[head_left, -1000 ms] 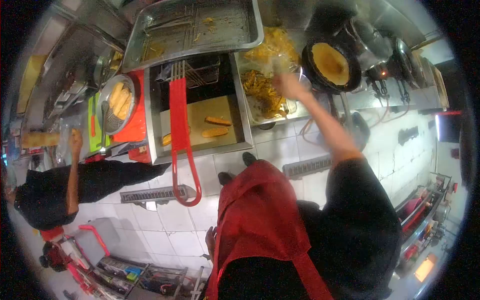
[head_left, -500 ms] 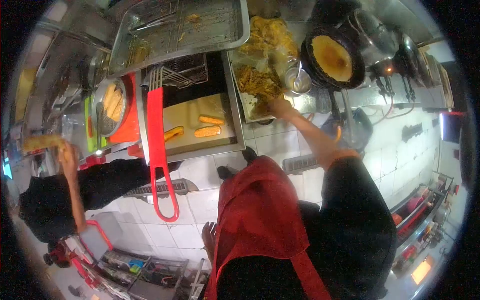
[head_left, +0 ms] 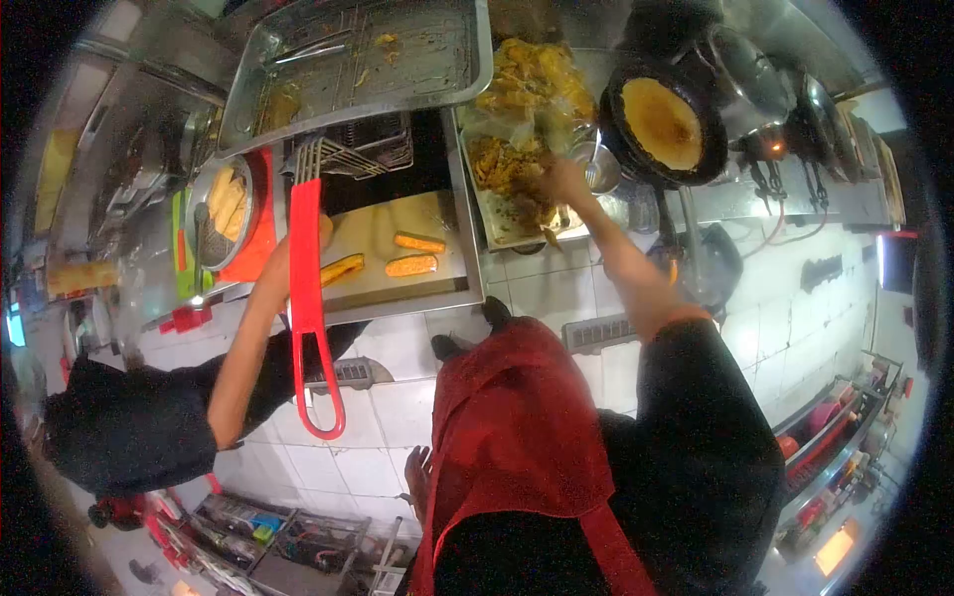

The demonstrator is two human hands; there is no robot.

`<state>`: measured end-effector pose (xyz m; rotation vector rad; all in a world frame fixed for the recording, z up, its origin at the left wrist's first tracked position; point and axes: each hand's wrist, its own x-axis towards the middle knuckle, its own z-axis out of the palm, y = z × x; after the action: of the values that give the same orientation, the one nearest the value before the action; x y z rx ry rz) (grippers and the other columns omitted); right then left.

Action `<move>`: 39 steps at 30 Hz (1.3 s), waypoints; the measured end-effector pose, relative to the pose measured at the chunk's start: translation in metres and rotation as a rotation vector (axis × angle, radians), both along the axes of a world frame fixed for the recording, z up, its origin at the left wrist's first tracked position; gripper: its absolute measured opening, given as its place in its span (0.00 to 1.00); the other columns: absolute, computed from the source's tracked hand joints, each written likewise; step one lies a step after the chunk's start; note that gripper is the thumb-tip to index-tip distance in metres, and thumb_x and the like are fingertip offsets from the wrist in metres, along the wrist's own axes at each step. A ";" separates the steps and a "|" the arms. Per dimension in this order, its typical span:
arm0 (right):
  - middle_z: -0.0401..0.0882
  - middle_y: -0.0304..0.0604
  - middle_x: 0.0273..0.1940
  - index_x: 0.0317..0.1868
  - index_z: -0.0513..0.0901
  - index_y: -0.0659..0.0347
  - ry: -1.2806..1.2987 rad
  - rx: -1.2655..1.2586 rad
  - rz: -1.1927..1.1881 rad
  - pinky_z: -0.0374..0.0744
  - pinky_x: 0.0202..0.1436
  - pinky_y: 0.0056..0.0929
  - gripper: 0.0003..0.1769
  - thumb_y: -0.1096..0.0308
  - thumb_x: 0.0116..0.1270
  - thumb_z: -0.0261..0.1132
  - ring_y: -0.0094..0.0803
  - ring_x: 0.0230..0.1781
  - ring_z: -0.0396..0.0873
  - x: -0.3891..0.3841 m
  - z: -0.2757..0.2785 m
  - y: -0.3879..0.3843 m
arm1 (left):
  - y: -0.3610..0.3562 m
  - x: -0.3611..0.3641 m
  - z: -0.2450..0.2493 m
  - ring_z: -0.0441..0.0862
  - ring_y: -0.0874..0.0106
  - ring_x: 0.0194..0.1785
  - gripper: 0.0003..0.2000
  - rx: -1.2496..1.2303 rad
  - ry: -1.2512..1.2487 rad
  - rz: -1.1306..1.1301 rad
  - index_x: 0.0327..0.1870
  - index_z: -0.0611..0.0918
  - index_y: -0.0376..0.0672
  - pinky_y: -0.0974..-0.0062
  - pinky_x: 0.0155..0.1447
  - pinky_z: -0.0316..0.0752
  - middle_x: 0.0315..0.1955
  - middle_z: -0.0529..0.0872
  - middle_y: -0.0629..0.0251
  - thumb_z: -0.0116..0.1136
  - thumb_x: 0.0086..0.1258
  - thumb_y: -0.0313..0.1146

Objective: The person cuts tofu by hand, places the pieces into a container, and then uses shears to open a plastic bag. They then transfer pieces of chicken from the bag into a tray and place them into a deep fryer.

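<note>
My right hand [head_left: 564, 187] reaches into a light tray [head_left: 494, 230] at the top centre. It touches a heap of brown-yellow shredded food [head_left: 505, 167]; its fingertips are blurred against the food, so their grip cannot be made out. Just right of it is a metal bowl [head_left: 604, 171] with a fork [head_left: 593, 171] in it. A dark pan [head_left: 618, 149] with a flat, browned round pancake [head_left: 661, 121] stands further right. My left hand [head_left: 418, 477] hangs beside my red apron [head_left: 522, 427], fingers loosely apart and holding nothing.
A bag of yellow food [head_left: 532, 79] lies behind the tray. Left are a large metal pan [head_left: 397, 84], a red-handled fryer basket [head_left: 310, 258] and orange food pieces [head_left: 411, 265] on a board. A co-worker's arm [head_left: 248, 348] reaches in. A lit burner [head_left: 775, 144] glows right.
My right hand has shifted slightly up over the shredded food. The co-worker's arm has swung right, from a long bread-like piece to behind the red handle. My left hand stays low.
</note>
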<state>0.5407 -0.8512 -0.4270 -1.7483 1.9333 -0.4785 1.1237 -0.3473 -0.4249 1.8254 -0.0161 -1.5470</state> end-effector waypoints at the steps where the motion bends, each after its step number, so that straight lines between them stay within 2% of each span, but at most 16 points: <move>1: 0.80 0.47 0.32 0.47 0.82 0.59 -0.296 0.060 -0.167 0.78 0.35 0.33 0.16 0.56 0.68 0.62 0.34 0.32 0.79 0.002 0.000 -0.025 | -0.002 -0.002 0.008 0.75 0.56 0.60 0.28 0.007 -0.006 0.010 0.66 0.66 0.36 0.59 0.62 0.73 0.61 0.72 0.50 0.51 0.72 0.45; 3: 0.78 0.47 0.31 0.49 0.80 0.59 -1.030 0.180 -0.559 0.79 0.33 0.36 0.17 0.56 0.70 0.59 0.35 0.28 0.77 0.009 0.012 -0.068 | 0.000 -0.004 0.025 0.75 0.56 0.60 0.27 -0.020 0.009 0.036 0.66 0.66 0.38 0.58 0.61 0.73 0.61 0.72 0.51 0.51 0.72 0.45; 4: 0.78 0.47 0.31 0.49 0.80 0.59 -1.044 0.195 -0.539 0.79 0.33 0.36 0.17 0.56 0.70 0.59 0.35 0.28 0.77 0.017 0.036 -0.074 | 0.003 -0.005 0.036 0.75 0.56 0.60 0.26 -0.048 0.026 0.056 0.67 0.66 0.40 0.58 0.61 0.73 0.61 0.73 0.52 0.50 0.72 0.45; 6: 0.75 0.47 0.30 0.49 0.76 0.65 -1.469 0.258 -0.774 0.79 0.31 0.39 0.19 0.55 0.73 0.57 0.36 0.28 0.75 0.036 0.088 -0.083 | 0.017 -0.006 0.040 0.76 0.56 0.59 0.26 -0.026 0.004 0.138 0.67 0.67 0.41 0.58 0.61 0.73 0.61 0.73 0.53 0.50 0.72 0.45; 9: 0.73 0.47 0.28 0.46 0.72 0.67 -1.479 0.352 -0.878 0.80 0.32 0.40 0.19 0.56 0.75 0.53 0.37 0.27 0.74 0.002 0.004 -0.132 | 0.042 -0.012 0.042 0.76 0.56 0.59 0.25 0.006 -0.034 0.212 0.67 0.67 0.44 0.57 0.61 0.72 0.61 0.73 0.55 0.49 0.72 0.44; 11: 0.73 0.48 0.29 0.46 0.71 0.67 -1.528 0.367 -0.904 0.79 0.31 0.41 0.17 0.57 0.75 0.54 0.38 0.28 0.75 0.018 0.038 -0.123 | 0.070 -0.016 0.039 0.74 0.57 0.61 0.25 -0.095 -0.107 -0.034 0.67 0.66 0.44 0.57 0.63 0.71 0.61 0.72 0.55 0.48 0.73 0.45; 12: 0.72 0.49 0.29 0.45 0.70 0.67 -1.577 0.364 -0.953 0.79 0.31 0.41 0.16 0.59 0.75 0.54 0.39 0.29 0.75 0.023 0.052 -0.119 | 0.085 -0.022 0.027 0.72 0.58 0.62 0.26 -0.077 0.066 0.298 0.68 0.65 0.43 0.56 0.64 0.70 0.62 0.71 0.52 0.49 0.73 0.45; 13: 0.72 0.49 0.29 0.45 0.70 0.67 -1.573 0.370 -0.940 0.79 0.31 0.41 0.16 0.59 0.75 0.54 0.39 0.29 0.75 0.025 0.050 -0.122 | 0.100 -0.021 0.010 0.72 0.58 0.62 0.26 -0.082 0.068 0.311 0.68 0.65 0.43 0.56 0.64 0.70 0.62 0.71 0.52 0.49 0.73 0.45; 16: 0.72 0.53 0.32 0.45 0.70 0.67 -1.685 0.219 -0.832 0.79 0.32 0.44 0.14 0.62 0.74 0.54 0.42 0.30 0.75 0.000 0.020 -0.141 | 0.126 -0.022 -0.024 0.71 0.56 0.63 0.28 0.028 0.001 0.081 0.69 0.63 0.41 0.55 0.64 0.69 0.63 0.70 0.49 0.49 0.73 0.44; 18: 0.74 0.56 0.43 0.48 0.69 0.65 -1.717 0.117 -0.784 0.82 0.33 0.48 0.12 0.65 0.73 0.51 0.49 0.33 0.76 -0.016 0.013 -0.162 | 0.121 -0.030 -0.019 0.71 0.55 0.63 0.28 0.055 -0.016 0.051 0.69 0.63 0.41 0.55 0.64 0.69 0.63 0.70 0.49 0.48 0.73 0.45; 22: 0.72 0.57 0.45 0.51 0.69 0.69 -1.731 0.154 -0.945 0.80 0.41 0.43 0.12 0.69 0.75 0.50 0.46 0.39 0.76 -0.032 0.085 -0.182 | 0.097 -0.035 0.007 0.71 0.55 0.62 0.28 0.064 -0.037 0.029 0.70 0.63 0.41 0.55 0.64 0.68 0.63 0.71 0.49 0.46 0.73 0.46; 28: 0.72 0.53 0.52 0.57 0.69 0.67 -1.738 -0.089 -0.660 0.80 0.47 0.41 0.15 0.67 0.76 0.47 0.44 0.48 0.75 -0.066 0.103 -0.229 | 0.063 -0.033 0.035 0.75 0.56 0.58 0.28 0.027 -0.058 0.187 0.67 0.65 0.40 0.59 0.61 0.70 0.60 0.73 0.51 0.47 0.72 0.48; 30: 0.73 0.51 0.53 0.57 0.71 0.65 -1.605 -0.148 -0.376 0.80 0.48 0.40 0.15 0.67 0.77 0.45 0.42 0.49 0.75 -0.073 0.104 -0.244 | 0.061 -0.031 0.032 0.77 0.56 0.57 0.30 0.042 -0.059 0.216 0.67 0.65 0.40 0.59 0.59 0.72 0.60 0.74 0.51 0.50 0.70 0.51; 33: 0.74 0.51 0.54 0.55 0.73 0.64 -1.633 -0.177 -0.371 0.78 0.51 0.40 0.15 0.68 0.77 0.45 0.40 0.50 0.75 -0.047 0.152 -0.237 | 0.068 -0.029 0.027 0.78 0.56 0.56 0.31 -0.010 -0.046 0.226 0.67 0.65 0.41 0.58 0.58 0.73 0.60 0.74 0.51 0.51 0.69 0.51; 34: 0.76 0.52 0.52 0.54 0.74 0.66 -1.546 -0.247 -0.423 0.78 0.49 0.42 0.15 0.68 0.76 0.46 0.41 0.50 0.75 -0.019 0.195 -0.211 | 0.066 -0.029 0.028 0.78 0.55 0.56 0.30 0.004 -0.051 0.198 0.67 0.65 0.41 0.57 0.58 0.73 0.60 0.74 0.51 0.51 0.70 0.51; 39: 0.79 0.49 0.47 0.50 0.76 0.62 -1.561 -0.232 -0.426 0.81 0.42 0.42 0.11 0.67 0.74 0.50 0.41 0.45 0.79 -0.038 0.215 -0.206 | 0.066 -0.036 0.014 0.76 0.54 0.57 0.27 0.092 -0.035 0.165 0.67 0.65 0.40 0.56 0.60 0.73 0.61 0.73 0.48 0.49 0.72 0.45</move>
<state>0.5029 -1.0568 -0.2115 -0.4870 0.9854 -1.6149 1.0874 -0.2809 -0.4110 1.8749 0.1882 -1.4215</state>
